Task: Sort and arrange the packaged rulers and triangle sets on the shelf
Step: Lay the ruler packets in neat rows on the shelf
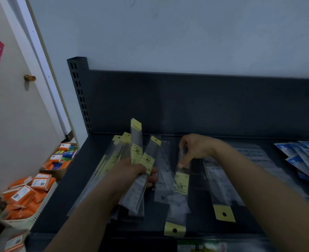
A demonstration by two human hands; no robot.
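— While flat orange packets (22, 195) fill the white basket (31, 220) far left, what does the left hand (132, 171) hold?
— Its fingers curl round a fanned bundle of clear-sleeved rulers with yellow tabs (137, 142), above the dark metal shelf (68, 188).
— And the right hand (195, 150)?
— It pinches one clear, yellow-labelled ruler sleeve (182, 182) at mid-shelf. Blue-and-white packets (303, 155) lie far right.

Gripping a fan of packaged rulers (137, 140) in the left hand (130, 172), pinching another ruler pack (182, 182) in the right hand (195, 148) beside it, over loose packs (221, 180) on the shelf (73, 188).
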